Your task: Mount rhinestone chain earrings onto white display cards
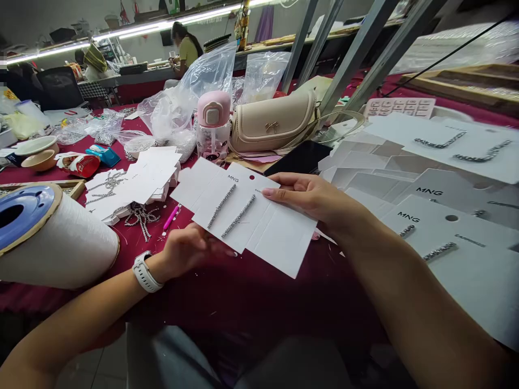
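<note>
My right hand point(302, 194) grips a white earring card point(271, 229) by its upper right edge, thumb on the front and fingers behind. Two silver rhinestone strand earrings point(238, 215) lie slanted on the card, below the print "MNG" and a punched hole. Below the card's lower left side is my left hand point(188, 246), wearing a white watch point(146, 273) on the wrist. Its fingers stretch out partly behind the card, and whether they touch it is hard to see. A pink pen-like tool point(172, 218) lies on the table just beyond this hand.
A large white spool point(68, 237) stands at left. Stacked white cards point(150, 175) and loose rhinestone bows point(141, 217) lie behind it. A pink-lidded bottle point(213, 127) and a cream handbag point(275, 121) stand at the back. More earring cards point(478, 270) overlap at right, near slanted metal bars point(357, 59).
</note>
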Demonstrator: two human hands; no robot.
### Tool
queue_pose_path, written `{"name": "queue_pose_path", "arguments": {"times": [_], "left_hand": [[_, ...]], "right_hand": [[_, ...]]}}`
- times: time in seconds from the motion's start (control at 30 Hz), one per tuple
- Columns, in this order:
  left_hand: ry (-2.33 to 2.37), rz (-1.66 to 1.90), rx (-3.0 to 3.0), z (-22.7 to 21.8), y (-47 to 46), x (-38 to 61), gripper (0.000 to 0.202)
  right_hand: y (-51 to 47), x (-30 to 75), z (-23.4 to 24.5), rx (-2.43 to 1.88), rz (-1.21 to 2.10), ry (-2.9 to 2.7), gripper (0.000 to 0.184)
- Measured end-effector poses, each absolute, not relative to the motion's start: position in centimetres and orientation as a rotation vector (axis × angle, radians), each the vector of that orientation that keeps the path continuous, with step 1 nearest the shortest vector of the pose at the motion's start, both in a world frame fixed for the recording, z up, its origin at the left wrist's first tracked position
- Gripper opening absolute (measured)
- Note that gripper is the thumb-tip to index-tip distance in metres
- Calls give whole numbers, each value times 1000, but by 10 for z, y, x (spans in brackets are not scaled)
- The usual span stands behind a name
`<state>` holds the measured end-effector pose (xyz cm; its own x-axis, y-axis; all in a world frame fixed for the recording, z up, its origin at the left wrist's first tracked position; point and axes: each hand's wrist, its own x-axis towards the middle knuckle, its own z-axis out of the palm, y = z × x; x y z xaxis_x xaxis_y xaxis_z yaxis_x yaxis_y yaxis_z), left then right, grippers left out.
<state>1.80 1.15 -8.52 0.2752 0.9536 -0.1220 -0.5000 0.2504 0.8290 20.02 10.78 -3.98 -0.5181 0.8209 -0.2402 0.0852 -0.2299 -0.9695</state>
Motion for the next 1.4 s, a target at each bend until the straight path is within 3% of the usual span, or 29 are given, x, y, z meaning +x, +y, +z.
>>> {"name": "queue_pose_path", "arguments": {"times": [0.27,0.5,0.87,1.4], "left_hand": [[987,1146,1081,-99,13,16,23],[1212,1234,1457,-107,15,12,42],[1257,1173,1627,-103,14,12,46],[1366,880,2084,-100,14,12,36]], "right_hand": [[101,202,-36,-969,1736,-1466,17],[100,200,-42,-904,1675,-1556,12],[99,198,-44,-863,1672,-1600,8],[99,198,-44,-835,1691,-1716,15]]}}
